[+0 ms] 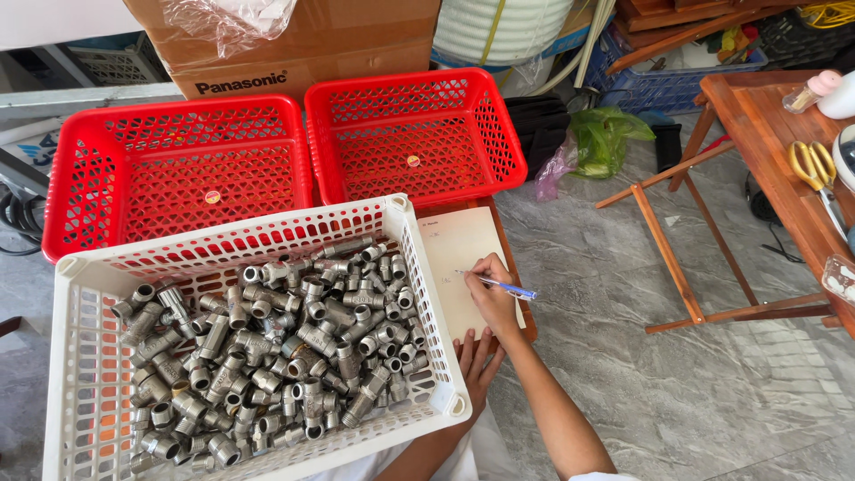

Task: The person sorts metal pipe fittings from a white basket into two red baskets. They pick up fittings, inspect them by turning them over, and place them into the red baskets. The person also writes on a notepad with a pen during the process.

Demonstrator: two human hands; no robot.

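Dozens of grey metal pipe fittings (pixel 267 347) sit heaped in the white basket (pixel 85 374), while both red baskets (pixel 178 169) just behind it hold nothing, so by the look of it no sorting has begun. Just right of the white basket, the right hand (pixel 492 298) pinches a blue pen (pixel 499 285) on a nearly blank notepad (pixel 463 258). The left hand (pixel 478 361) rests flat, fingers spread, on the pad's near edge.

Right hand (pixel 492 296) writes with pen (pixel 499 284) on paper (pixel 463 254).
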